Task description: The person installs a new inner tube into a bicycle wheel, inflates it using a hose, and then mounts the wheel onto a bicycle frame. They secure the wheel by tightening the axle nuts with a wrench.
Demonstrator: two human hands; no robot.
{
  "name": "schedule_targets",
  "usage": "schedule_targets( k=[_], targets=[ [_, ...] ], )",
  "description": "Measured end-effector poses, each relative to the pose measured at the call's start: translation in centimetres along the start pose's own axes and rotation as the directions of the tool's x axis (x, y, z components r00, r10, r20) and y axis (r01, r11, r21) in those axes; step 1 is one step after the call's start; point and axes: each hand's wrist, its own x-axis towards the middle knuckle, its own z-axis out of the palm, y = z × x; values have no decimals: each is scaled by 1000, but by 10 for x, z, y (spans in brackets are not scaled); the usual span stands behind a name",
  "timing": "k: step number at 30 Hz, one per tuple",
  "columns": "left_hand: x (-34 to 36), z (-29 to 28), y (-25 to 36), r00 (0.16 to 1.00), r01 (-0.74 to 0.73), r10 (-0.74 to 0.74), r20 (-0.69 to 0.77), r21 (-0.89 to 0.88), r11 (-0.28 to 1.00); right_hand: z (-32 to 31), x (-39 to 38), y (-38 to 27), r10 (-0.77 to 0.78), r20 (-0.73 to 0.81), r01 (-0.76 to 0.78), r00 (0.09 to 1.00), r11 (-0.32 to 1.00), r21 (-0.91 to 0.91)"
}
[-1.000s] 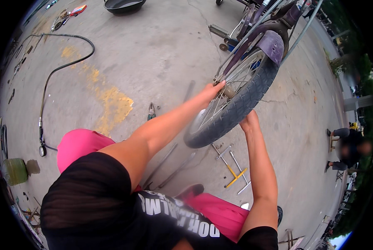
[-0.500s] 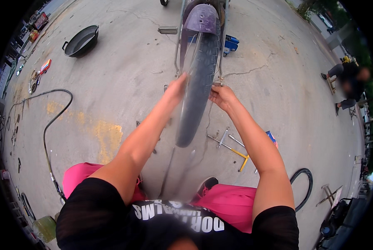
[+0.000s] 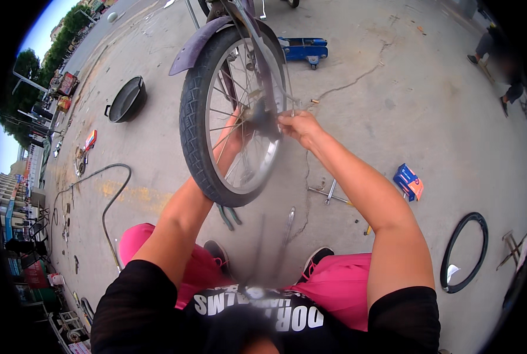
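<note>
A bicycle wheel with a black knobbly tire (image 3: 194,124) stands before me, turned so its spokes show. The purple fork (image 3: 264,68) runs down to a dark hub (image 3: 262,118), and a purple fender (image 3: 196,47) covers the tire's top. My left hand (image 3: 235,134) is on the wheel's far side by the hub, seen through the spokes, its fingers mostly hidden. At the hub's right end, my right hand (image 3: 300,126) has its fingers pinched together beside the fork tip. What sits between those fingertips is too small to make out.
Pliers (image 3: 228,217), a wrench (image 3: 290,218) and a T-handle wrench (image 3: 333,196) lie below the wheel. A blue floor jack (image 3: 303,52) sits beyond it. At left are a black pan (image 3: 140,94) and hose (image 3: 106,203); at right, a box (image 3: 409,182), loose tire (image 3: 450,253) and person (image 3: 505,59).
The wheel has swung from nearly edge-on to showing its side, its lower end shifting left. My view has tilted and shifted, and both hands remain near the hub.
</note>
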Motion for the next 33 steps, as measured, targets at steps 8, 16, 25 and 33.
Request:
schedule_targets(
  k=[8, 16, 25, 33],
  targets=[
    [-17, 61, 5, 985, 100, -102, -142, -21, 995, -10, 17, 2, -147, 112, 156, 983, 985, -73],
    [-21, 78, -2, 980, 73, -86, -182, -78, 994, -25, 22, -8, -130, 320, 159, 939, 985, -66],
    [-2, 29, -17, 978, 107, -129, -164, -132, 985, -46, -12, -20, -12, 317, 151, 948, 896, -418],
    [23, -7, -11, 989, 124, -132, -73, -105, 987, -95, -25, -14, 89, 207, 86, 974, 701, -708]
  ],
)
